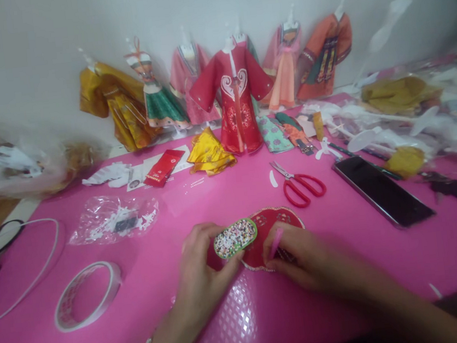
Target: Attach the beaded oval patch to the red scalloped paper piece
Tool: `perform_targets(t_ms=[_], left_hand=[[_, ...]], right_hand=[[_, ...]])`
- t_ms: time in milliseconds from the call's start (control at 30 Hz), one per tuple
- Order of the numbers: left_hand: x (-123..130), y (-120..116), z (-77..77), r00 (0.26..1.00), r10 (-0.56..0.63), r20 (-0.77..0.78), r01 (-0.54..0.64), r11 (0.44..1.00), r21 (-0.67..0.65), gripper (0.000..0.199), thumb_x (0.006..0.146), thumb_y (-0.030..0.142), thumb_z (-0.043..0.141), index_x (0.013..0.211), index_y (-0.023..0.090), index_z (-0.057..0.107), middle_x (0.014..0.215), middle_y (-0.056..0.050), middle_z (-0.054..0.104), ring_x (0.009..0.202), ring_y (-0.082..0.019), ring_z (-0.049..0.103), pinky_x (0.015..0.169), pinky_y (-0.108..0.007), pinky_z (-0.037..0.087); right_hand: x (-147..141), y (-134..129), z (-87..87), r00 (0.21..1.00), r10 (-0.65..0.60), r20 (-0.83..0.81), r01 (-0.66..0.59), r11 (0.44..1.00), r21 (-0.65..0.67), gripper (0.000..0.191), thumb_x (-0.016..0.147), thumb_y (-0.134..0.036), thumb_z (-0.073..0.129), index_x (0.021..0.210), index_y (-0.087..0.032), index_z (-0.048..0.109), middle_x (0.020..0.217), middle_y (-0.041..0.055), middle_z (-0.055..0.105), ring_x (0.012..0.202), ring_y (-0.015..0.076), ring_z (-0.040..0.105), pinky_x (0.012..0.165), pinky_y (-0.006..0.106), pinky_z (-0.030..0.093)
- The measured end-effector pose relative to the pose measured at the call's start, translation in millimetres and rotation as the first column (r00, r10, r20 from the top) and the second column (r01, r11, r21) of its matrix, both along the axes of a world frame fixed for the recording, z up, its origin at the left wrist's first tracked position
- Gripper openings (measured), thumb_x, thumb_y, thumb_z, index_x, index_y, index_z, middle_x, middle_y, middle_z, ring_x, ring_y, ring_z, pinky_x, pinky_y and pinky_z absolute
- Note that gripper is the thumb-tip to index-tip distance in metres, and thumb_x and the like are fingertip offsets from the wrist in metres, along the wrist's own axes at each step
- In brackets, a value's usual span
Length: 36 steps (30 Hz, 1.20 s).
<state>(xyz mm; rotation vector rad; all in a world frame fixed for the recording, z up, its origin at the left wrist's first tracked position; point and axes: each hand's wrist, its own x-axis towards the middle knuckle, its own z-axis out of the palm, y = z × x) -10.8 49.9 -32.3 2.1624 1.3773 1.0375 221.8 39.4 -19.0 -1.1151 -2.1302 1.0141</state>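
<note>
My left hand (204, 268) is closed around a small green oval tray (235, 238) full of tiny multicoloured beads. It holds the tray tilted over the left part of a red scalloped piece of fabric (258, 253) with pale trim and patterns. Just right of the tray, my right hand (299, 254) is closed in a pinch on a slim pink pen-like tool (276, 242) above the fabric. The tool's tip is hidden by my fingers. Red-handled scissors (298, 183) lie open beyond the fabric.
Miniature dresses on stands, among them a red robe (237, 101), line the wall. A phone (383, 189) and keys (449, 187) lie to the right. On the left are a tape roll (86, 295), a bag of white pieces (114, 220) and a white cable (51, 263).
</note>
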Motion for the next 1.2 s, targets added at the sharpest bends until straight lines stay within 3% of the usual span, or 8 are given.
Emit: perform_targets(t_ms=[600, 767, 967, 1200], left_hand=[[-1, 0, -1.0, 1.0, -0.012, 0.004, 0.012, 1.0, -0.009, 0.029, 0.083, 0.029, 0.071, 0.107, 0.021, 0.056, 0.102, -0.007, 0.059, 0.095, -0.025, 0.056, 0.081, -0.042, 0.048], [0, 0, -0.3, 1.0, -0.013, 0.011, 0.013, 1.0, -0.02, 0.029, 0.083, 0.028, 0.07, 0.108, 0.022, 0.056, 0.103, -0.007, 0.058, 0.096, -0.025, 0.056, 0.081, -0.041, 0.048], [4, -4, 0.1, 0.991, -0.121, 0.058, 0.123, 0.992, -0.038, 0.032, 0.083, 0.027, 0.071, 0.11, 0.023, 0.056, 0.104, -0.006, 0.057, 0.097, -0.024, 0.057, 0.08, -0.04, 0.049], [12, -14, 3.2, 0.962, -0.261, 0.08, 0.262, 0.965, -0.008, 0.044, 0.075, 0.02, 0.076, 0.113, 0.024, 0.055, 0.106, -0.006, 0.058, 0.102, -0.025, 0.055, 0.088, -0.043, 0.047]], right_hand=[[0, -1, 3.7, 0.999, 0.002, -0.041, -0.001, 0.999, 0.034, 0.003, 0.091, -0.017, 0.056, 0.089, -0.019, 0.058, 0.088, 0.0037, 0.061, 0.077, 0.0168, 0.056, 0.068, 0.03, 0.046], [3, -2, -1.1, 0.968, -0.079, -0.239, 0.097, 0.993, 0.062, 0.01, 0.089, -0.015, 0.061, 0.095, -0.022, 0.058, 0.091, 0.0015, 0.063, 0.082, 0.0164, 0.06, 0.072, 0.031, 0.049], [6, -3, -6.6, 0.858, -0.077, -0.508, 0.172, 0.975, 0.142, 0.019, 0.09, -0.011, 0.062, 0.1, -0.026, 0.058, 0.094, 0.0028, 0.065, 0.096, 0.0206, 0.061, 0.087, 0.04, 0.049], [4, -6, -9.6, 0.901, -0.003, -0.433, 0.119, 0.963, 0.242, 0.025, 0.087, -0.005, 0.062, 0.1, -0.025, 0.057, 0.091, -0.0004, 0.066, 0.095, 0.0179, 0.059, 0.092, 0.039, 0.046]])
